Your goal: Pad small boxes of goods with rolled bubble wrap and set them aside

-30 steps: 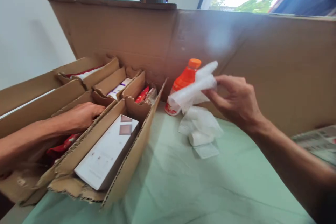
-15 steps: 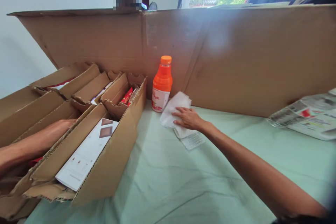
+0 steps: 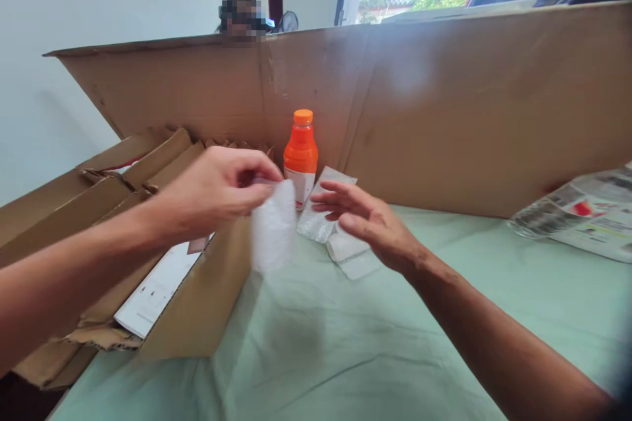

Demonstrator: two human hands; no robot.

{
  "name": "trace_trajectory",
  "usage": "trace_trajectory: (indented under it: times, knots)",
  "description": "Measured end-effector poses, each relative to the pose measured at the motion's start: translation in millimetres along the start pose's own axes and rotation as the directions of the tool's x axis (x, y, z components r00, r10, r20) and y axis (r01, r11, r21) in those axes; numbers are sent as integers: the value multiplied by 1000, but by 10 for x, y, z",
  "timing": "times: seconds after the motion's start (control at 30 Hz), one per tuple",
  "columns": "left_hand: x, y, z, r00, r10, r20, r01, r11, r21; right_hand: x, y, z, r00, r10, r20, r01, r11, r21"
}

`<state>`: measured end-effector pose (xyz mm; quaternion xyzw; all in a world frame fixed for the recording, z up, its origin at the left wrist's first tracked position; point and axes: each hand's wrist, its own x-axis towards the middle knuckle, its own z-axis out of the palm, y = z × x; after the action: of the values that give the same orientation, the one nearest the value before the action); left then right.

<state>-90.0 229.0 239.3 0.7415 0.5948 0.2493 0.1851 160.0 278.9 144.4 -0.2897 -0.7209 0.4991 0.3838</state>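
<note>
A translucent white sheet, probably bubble wrap (image 3: 273,230), hangs blurred from the pinched fingers of my left hand (image 3: 224,184), above the near side of the divided cardboard box (image 3: 217,306). My right hand (image 3: 378,220) hovers to its right, fingers apart, holding nothing. Behind that hand, several more bubble wrap pieces (image 3: 316,220) lie on the green cloth, partly hidden by the fingers. An orange bottle (image 3: 301,148) with an orange cap and white label stands upright between my hands, farther back.
A tall cardboard panel (image 3: 469,118) stands along the back. A white printed box (image 3: 153,286) lies in the right compartment of the cardboard box. At the far right lies a clear plastic bottle (image 3: 548,210) beside printed packaging (image 3: 600,237). A person (image 3: 239,10) shows beyond the panel.
My left hand has come up out of the cardboard box and now holds a translucent sheet. My right hand has lifted off the pieces on the cloth and opened. The view has shifted slightly.
</note>
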Motion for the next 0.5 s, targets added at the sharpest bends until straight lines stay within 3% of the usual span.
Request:
trace_trajectory:
  times: [0.07,0.17,0.27,0.3,0.37,0.43,0.5]
  knots:
    - [257,267,299,991,120,54,-113,986,-119,29,-33,161,999,8,37,-13,991,137]
    - [312,307,314,980,197,-18,-196,960,-201,225,169,124,986,12,-169,12,990,138]
    - [108,13,-81,970,66,-234,-105,982,-157,483,513,-210,932,52,-358,-85,993,-78]
    - [19,-141,-260,946,-11,-325,-27,993,-113,551,617,-332,912,87,-401,-185,960,-212]
    - [-156,-514,-638,863,-172,-476,187,982,-16,636,764,-513,869,121,-479,-371,801,-470]
    - [-317,-945,-993,788,-340,-513,435,898,73,659,811,-573,870,70,-488,-400,679,-616]
    - [-456,-1376,-1276,752,-481,-451,599,784,162,662,764,-520,907,-13,-422,-311,656,-688]
